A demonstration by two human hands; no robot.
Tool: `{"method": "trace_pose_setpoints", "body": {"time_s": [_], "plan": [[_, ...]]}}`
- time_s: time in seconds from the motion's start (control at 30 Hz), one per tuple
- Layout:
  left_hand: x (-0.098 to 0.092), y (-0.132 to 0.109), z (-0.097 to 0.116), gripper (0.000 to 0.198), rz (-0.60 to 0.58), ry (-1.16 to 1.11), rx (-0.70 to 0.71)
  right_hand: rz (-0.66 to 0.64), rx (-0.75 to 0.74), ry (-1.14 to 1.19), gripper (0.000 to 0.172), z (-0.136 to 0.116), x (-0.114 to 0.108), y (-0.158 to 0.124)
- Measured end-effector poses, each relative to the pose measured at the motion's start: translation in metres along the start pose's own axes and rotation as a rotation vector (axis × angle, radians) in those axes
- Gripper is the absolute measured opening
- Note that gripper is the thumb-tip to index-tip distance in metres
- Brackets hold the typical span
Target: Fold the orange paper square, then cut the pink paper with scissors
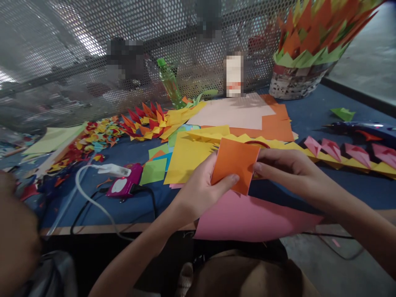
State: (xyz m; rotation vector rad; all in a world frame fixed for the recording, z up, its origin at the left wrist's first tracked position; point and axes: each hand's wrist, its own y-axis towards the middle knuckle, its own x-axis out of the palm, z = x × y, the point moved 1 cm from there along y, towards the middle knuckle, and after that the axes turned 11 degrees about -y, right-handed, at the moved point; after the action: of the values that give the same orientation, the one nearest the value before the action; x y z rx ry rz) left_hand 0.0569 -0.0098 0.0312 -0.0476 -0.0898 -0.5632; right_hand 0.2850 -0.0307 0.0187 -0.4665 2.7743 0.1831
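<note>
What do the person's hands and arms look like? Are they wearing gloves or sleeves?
No gloves. Both the left hand and the right hand are bare, with short, plain fingernails. The forearms are bare too, with no sleeves in view. I see no rings, watch or bracelets on either one. The arms look slim.

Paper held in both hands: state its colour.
Orange; the paper shows plainly in the head view.

A paper-craft workbench is showing here: coloured paper sheets are covering the blue surface, folded spiky paper pieces are lying beside paper scraps, a glue gun is resting at the right, and a perforated metal screen is backing it.
</note>
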Motion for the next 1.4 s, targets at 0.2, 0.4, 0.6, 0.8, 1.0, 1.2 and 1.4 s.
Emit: {"method": "trace_pose_setpoints", "body": {"time_s": [0.2,0.4,0.6,0.8,1.0,1.2,1.4], "plan": [[0.0008,-0.0003,0.0010,0.055,0.005,0.030,0.019,0.023,-0.004,-0.062,0.029,-0.0016,0.0002,-0.0012],[0.0006,0.0000,-0.0007,0.056,0.024,0.101,0.044,0.061,-0.008,-0.120,0.038,-0.0027,0.0004,-0.0025],[0.0020,-0.0007,-0.0010,0.056,0.007,0.052,0.019,0.119,-0.017,-0.165,0.040,-0.0038,0.0033,-0.0004],[0.0019,-0.0003,-0.0002,0.049,-0.004,0.039,0.016,0.122,-0.028,-0.166,0.039,-0.0063,0.0034,-0.0004],[0.0016,-0.0022,-0.0005,0.051,-0.004,0.046,0.016,0.116,-0.027,-0.162,0.038,-0.0050,0.0042,-0.0007],[0.0013,-0.0015,0.0011,0.055,-0.011,0.054,0.031,0.124,-0.023,-0.172,0.040,-0.0056,0.0045,0.0006],[0.0014,-0.0001,-0.0014,0.055,-0.023,0.013,0.024,0.139,-0.056,-0.189,0.036,-0.0035,0.0056,0.0007]]}}
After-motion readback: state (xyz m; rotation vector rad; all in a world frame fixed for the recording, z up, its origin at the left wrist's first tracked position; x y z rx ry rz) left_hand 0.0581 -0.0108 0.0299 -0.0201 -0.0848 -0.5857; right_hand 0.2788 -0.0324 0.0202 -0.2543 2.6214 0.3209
